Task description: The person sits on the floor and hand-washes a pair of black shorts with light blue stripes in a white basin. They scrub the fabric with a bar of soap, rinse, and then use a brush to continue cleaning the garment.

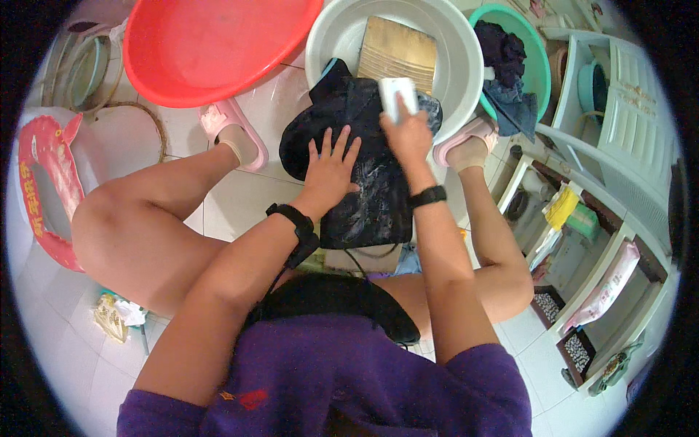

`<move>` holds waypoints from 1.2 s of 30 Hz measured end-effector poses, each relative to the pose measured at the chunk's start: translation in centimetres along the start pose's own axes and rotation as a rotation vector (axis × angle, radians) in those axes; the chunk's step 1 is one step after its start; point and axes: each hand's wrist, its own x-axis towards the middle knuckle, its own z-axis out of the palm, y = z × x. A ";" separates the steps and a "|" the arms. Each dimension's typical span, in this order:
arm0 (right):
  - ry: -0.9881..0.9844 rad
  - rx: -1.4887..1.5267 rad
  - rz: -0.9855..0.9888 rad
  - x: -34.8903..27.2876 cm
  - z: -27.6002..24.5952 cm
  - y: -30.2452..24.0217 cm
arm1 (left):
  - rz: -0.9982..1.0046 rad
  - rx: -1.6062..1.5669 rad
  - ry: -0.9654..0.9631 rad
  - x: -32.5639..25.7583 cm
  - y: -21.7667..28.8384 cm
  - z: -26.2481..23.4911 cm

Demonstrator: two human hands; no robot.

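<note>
A wet black garment [371, 175] with whitish soapy smears lies spread between my knees, its far end over the rim of a pale grey basin [466, 80]. My left hand [332, 164] rests flat on the cloth with the fingers spread. Gripped in my right hand [408, 142] is a white block [397, 98] that looks like a bar of soap, held against the garment's far right part. A wooden washboard [399, 51] with ridges leans inside the basin, its lower end hidden by the cloth.
A large red basin [211, 44] stands at the far left. Dark clothes [502, 54] and denim hang in a green basin [539, 73] at the far right. White shelving [633, 109] lines the right side. A red inflatable ring [54, 189] lies at the left.
</note>
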 end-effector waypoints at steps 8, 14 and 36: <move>0.055 0.145 0.188 -2.2 -2.7 2.8 | -0.015 0.095 -0.010 0.3 0.3 -0.4; 0.016 0.075 0.159 -5.2 0.0 3.8 | 0.009 0.163 0.020 0.2 0.3 0.3; -0.017 0.126 -0.012 0.3 -2.4 1.4 | -0.001 0.136 0.006 0.4 0.7 -0.3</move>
